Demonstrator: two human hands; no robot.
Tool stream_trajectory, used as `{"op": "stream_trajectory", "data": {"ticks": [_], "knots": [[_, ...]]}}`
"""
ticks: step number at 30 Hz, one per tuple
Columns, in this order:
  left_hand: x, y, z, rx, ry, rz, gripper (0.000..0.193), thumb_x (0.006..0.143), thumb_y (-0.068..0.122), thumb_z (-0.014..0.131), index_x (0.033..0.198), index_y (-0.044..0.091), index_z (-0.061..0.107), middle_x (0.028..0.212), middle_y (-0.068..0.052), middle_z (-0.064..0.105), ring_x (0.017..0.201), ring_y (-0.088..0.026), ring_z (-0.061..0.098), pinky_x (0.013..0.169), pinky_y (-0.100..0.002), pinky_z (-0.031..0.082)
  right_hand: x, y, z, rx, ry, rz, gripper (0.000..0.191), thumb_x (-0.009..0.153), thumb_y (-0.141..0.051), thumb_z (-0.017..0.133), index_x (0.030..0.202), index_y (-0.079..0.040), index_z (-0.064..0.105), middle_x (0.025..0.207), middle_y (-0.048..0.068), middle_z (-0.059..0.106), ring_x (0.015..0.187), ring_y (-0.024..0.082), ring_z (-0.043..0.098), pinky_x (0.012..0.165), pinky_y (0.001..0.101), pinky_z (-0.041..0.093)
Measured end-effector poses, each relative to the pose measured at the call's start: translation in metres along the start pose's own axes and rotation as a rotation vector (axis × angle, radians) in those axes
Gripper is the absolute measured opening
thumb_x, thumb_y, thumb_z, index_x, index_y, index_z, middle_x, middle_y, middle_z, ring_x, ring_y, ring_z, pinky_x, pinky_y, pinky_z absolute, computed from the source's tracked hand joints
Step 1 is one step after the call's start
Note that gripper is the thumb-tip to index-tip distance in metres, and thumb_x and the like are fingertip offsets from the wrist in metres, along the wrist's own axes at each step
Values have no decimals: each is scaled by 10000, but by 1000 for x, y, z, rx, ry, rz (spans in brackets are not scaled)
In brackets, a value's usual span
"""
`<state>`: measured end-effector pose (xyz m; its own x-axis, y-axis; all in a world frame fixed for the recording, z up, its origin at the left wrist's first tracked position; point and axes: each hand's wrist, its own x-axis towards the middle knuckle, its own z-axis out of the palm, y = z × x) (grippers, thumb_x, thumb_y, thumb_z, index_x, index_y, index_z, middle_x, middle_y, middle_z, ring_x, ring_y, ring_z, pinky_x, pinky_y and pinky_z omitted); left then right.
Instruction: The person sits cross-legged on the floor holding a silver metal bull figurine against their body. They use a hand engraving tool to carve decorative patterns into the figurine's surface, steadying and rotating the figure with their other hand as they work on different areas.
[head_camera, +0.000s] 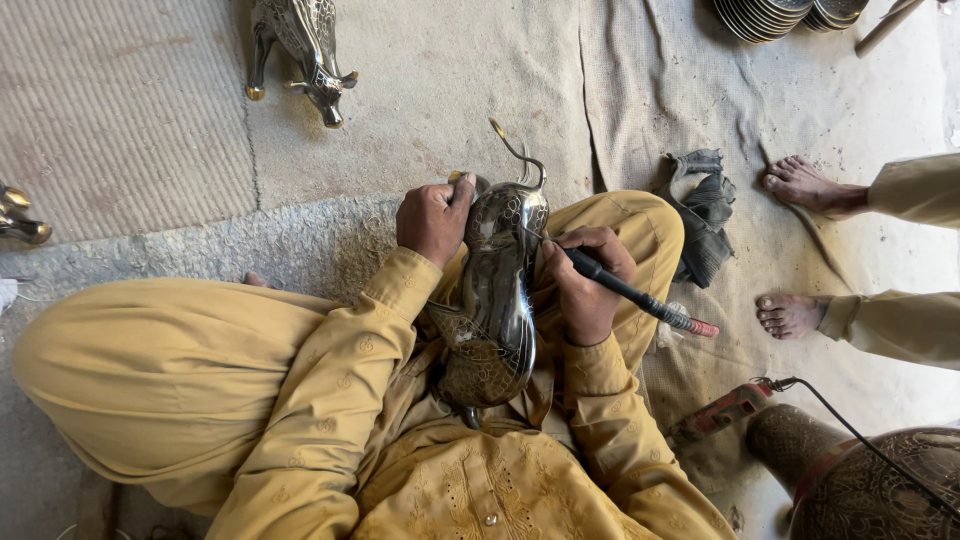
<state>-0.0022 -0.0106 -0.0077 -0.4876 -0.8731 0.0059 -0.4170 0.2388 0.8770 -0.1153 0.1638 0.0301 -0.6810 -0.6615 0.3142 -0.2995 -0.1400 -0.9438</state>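
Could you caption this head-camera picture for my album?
Left hand steadies a shiny metal figure while the right hand works it with an engraving pen.

metal animal figures 3 (497, 300) | bare feet 2 (808, 185) | plate stacks 2 (765, 15) | rag 1 (703, 200)

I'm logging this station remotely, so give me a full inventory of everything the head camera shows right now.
Engraved metal figure: one, silvery and dark, on the lap between both hands.
Engraving tool: one, black with a red end, in the right hand.
Bull figurine: one, silver and brass, on the mat at top left.
Metal piece: one, brass, partly cut off at the left edge.
Dark rag: one, grey, on the mat by the right knee.
Stacked plates: two stacks, silvery, top right.
Power tool: one, red, with black cord, lower right.
Engraved vessel: one, dark bronze, bottom right corner.
Another person's feet: two, bare, right side.
Left hand: grips the figure's upper end.
Right hand: holds the tool.
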Motion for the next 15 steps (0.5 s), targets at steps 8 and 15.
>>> {"op": "stream_trajectory", "data": {"ticks": [8,15], "knots": [[-1,-1,0,-12,15,12,607,1035,424,603,548,64,637,446,-111,513,344,-202,431,404,-385,338,-2,0,-7,0,-53,36,133,862,23,769,901,-31,653,882,26,662,769,76,592,721,224,487],[0,-1,-1,-36,-16,-55,591,1022,422,599,531,100,657,418,-50,523,335,-175,416,394,-375,297,-2,4,-11,13,-90,11,129,849,4,765,861,-43,646,841,25,658,742,80,585,687,227,473]]}}
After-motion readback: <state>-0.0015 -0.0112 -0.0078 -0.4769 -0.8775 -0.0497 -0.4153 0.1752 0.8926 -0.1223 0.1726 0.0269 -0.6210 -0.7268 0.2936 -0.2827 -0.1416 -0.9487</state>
